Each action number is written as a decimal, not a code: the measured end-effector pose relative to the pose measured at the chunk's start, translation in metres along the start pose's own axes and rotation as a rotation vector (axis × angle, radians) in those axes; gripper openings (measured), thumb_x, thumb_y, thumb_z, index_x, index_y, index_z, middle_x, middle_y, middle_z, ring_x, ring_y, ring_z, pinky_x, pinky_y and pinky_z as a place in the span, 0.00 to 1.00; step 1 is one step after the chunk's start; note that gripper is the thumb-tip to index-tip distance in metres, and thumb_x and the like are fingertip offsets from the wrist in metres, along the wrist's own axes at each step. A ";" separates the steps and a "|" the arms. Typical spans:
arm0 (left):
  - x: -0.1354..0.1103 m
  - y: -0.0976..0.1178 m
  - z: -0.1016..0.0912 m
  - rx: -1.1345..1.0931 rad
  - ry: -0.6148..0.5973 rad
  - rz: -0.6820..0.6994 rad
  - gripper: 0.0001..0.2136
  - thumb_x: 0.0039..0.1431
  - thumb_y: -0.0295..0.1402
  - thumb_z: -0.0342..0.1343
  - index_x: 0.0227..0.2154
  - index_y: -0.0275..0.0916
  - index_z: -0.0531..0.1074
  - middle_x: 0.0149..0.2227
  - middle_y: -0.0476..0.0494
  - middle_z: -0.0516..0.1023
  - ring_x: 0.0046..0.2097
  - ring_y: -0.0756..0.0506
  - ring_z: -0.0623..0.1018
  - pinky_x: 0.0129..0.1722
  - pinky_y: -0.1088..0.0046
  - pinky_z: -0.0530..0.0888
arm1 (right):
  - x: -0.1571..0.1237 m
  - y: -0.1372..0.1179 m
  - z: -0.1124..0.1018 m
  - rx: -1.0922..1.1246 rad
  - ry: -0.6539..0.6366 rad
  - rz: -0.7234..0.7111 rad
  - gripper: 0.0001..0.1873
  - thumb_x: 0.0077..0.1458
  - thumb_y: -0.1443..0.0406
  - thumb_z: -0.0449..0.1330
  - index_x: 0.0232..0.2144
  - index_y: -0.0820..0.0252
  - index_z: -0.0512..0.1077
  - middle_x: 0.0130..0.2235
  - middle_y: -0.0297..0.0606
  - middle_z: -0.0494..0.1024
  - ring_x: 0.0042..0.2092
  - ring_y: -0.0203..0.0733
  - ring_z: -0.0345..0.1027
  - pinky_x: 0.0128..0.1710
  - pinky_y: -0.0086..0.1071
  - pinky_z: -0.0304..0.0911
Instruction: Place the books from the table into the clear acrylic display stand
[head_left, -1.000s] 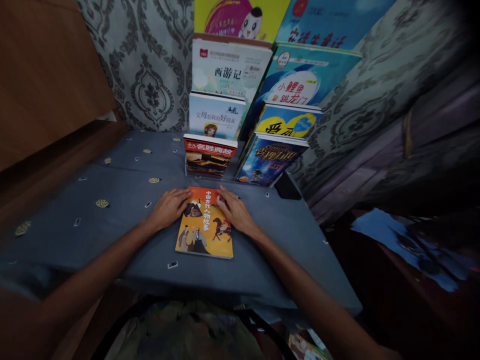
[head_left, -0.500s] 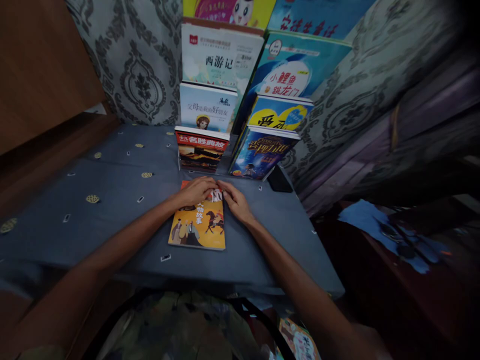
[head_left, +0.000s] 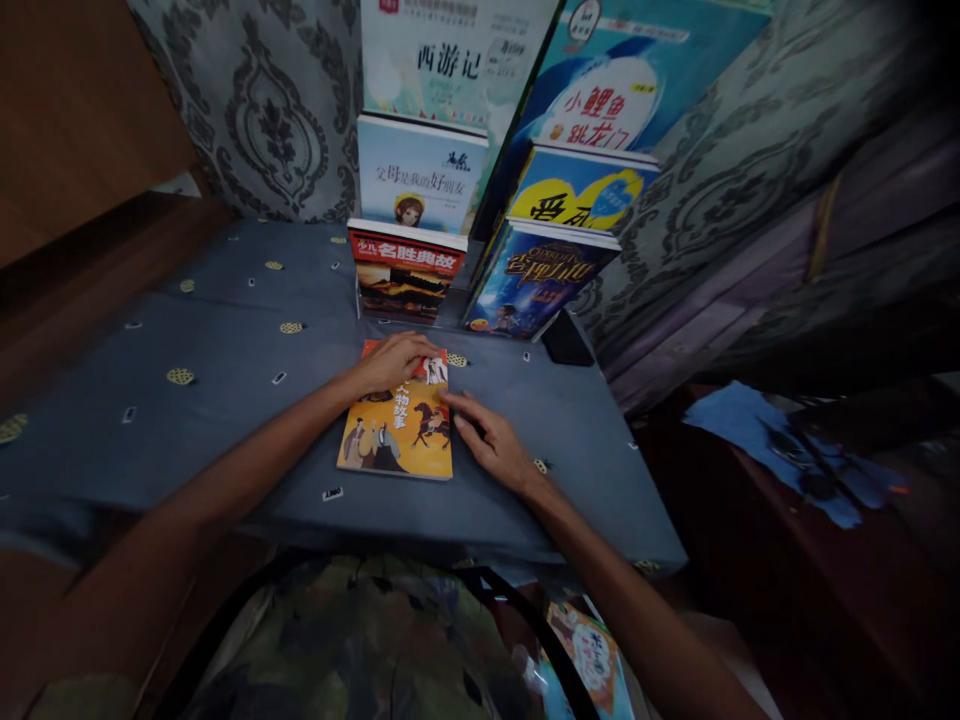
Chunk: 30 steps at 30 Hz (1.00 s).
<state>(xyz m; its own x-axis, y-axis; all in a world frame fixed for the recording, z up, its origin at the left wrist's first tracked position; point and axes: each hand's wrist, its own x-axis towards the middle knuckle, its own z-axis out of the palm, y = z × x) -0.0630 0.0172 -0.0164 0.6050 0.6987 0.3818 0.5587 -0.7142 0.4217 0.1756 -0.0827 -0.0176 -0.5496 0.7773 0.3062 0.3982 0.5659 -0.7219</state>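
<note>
A yellow and red book with painted figures and a horse lies flat, cover up, on the cloth-covered table. Across its upper left part rests my left hand, fingers stretched out over the cover and hiding some of the title. At the book's right edge is my right hand, its fingers extended and the tips touching the edge or cover. Neither hand grips the book.
Behind it, books stand in tiers on a clear rack, with a red book and a blue book in front. A black phone-like object lies right of the rack. Blue cloth lies beyond the table's right edge.
My right hand has slid down along the book's right edge, away from my left hand. My left hand stays on the cover. The view has tilted downward.
</note>
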 end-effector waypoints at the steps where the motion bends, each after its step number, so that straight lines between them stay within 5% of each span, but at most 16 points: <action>1: 0.000 -0.001 0.001 0.002 0.007 0.001 0.20 0.60 0.18 0.48 0.50 0.38 0.78 0.50 0.42 0.82 0.52 0.45 0.78 0.56 0.65 0.72 | -0.006 -0.004 0.000 0.006 -0.009 -0.011 0.22 0.69 0.60 0.49 0.62 0.54 0.68 0.60 0.40 0.75 0.64 0.47 0.66 0.69 0.53 0.54; 9: 0.000 -0.002 0.002 -0.013 0.011 0.014 0.20 0.59 0.18 0.49 0.48 0.40 0.80 0.49 0.43 0.82 0.50 0.46 0.79 0.55 0.64 0.72 | -0.052 -0.042 0.006 0.008 -0.073 -0.110 0.25 0.69 0.66 0.50 0.66 0.50 0.62 0.60 0.40 0.75 0.60 0.44 0.71 0.69 0.55 0.54; 14: 0.000 -0.001 -0.006 -0.052 -0.038 -0.029 0.20 0.61 0.20 0.47 0.48 0.39 0.79 0.51 0.43 0.81 0.53 0.46 0.78 0.55 0.67 0.72 | -0.055 -0.050 0.003 -0.063 -0.076 -0.172 0.23 0.66 0.67 0.54 0.63 0.52 0.66 0.55 0.42 0.79 0.57 0.45 0.74 0.67 0.57 0.56; 20: -0.015 -0.023 -0.027 -0.015 -0.102 -0.096 0.18 0.67 0.28 0.45 0.55 0.36 0.74 0.55 0.39 0.79 0.56 0.43 0.76 0.59 0.64 0.70 | -0.003 -0.061 0.005 -0.108 -0.164 -0.212 0.17 0.68 0.66 0.51 0.54 0.61 0.74 0.52 0.46 0.81 0.56 0.47 0.75 0.61 0.49 0.66; 26: -0.027 -0.040 -0.030 0.168 -0.122 -0.168 0.22 0.71 0.41 0.43 0.58 0.35 0.71 0.61 0.34 0.73 0.63 0.39 0.70 0.63 0.57 0.64 | 0.072 -0.058 0.047 -0.286 -0.395 -0.325 0.23 0.70 0.62 0.49 0.62 0.63 0.67 0.66 0.48 0.66 0.70 0.45 0.54 0.69 0.48 0.53; 30: -0.027 -0.038 -0.028 0.171 -0.131 -0.180 0.23 0.72 0.42 0.41 0.58 0.36 0.71 0.62 0.35 0.72 0.64 0.39 0.69 0.64 0.56 0.62 | 0.073 -0.063 0.065 -0.360 -0.496 -0.394 0.24 0.71 0.60 0.47 0.63 0.65 0.65 0.68 0.48 0.63 0.71 0.45 0.49 0.72 0.48 0.44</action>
<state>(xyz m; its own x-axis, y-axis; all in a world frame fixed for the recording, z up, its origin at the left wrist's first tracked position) -0.1165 0.0268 -0.0194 0.5490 0.8118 0.1991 0.7448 -0.5832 0.3242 0.0630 -0.0789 0.0098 -0.9362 0.3294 0.1228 0.2720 0.9001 -0.3404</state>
